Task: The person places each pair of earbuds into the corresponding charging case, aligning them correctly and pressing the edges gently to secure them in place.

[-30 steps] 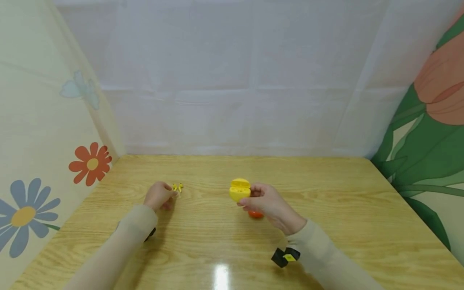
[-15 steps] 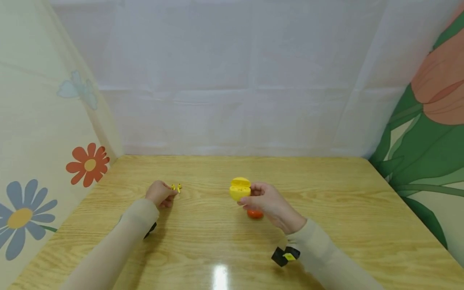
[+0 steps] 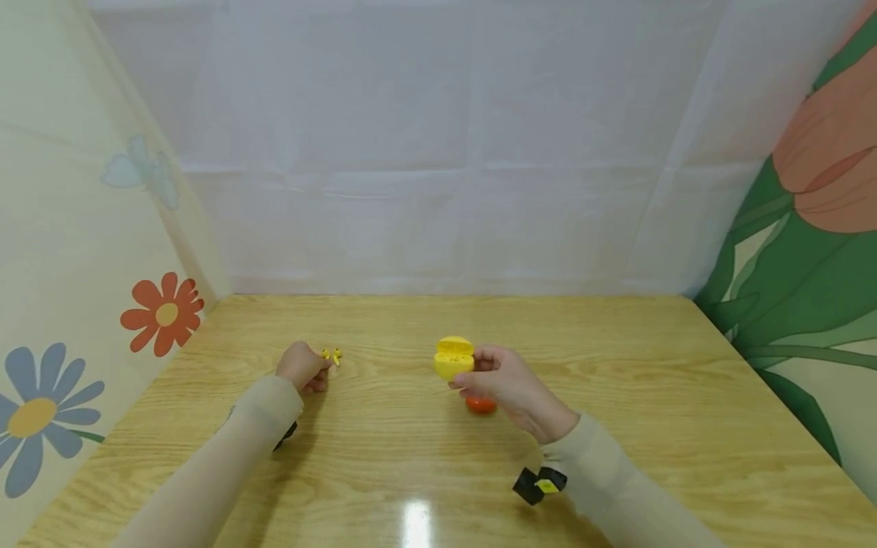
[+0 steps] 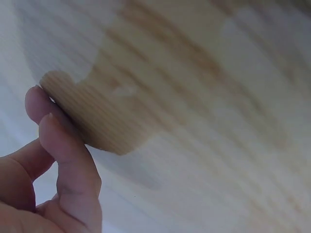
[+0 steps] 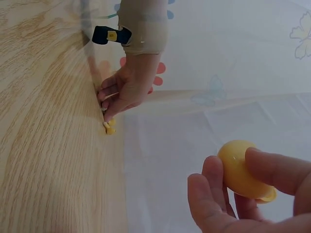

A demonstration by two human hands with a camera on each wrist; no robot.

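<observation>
My right hand grips a small round yellow earbud case above the table, its lid raised and its inside facing me. In the right wrist view, thumb and fingers wrap the smooth shell of the case. Farther left, my left hand is low at the tabletop, fingertips right at two yellow earbuds. From the right wrist view, these earbuds lie just beyond the fingertips of the left hand. The left wrist view hides the earbuds; I cannot tell whether the fingers pinch one.
A rounded orange-red object sits on the wooden table beneath my right hand, partly covered by it. White cloth hangs behind the table, with flower-printed cloth on the left and a tulip print on the right.
The left hand has edged slightly right, closer over the earbuds, its fingertips now overlapping them. The head view has shifted a little. The right hand keeps the case in about the same place.
</observation>
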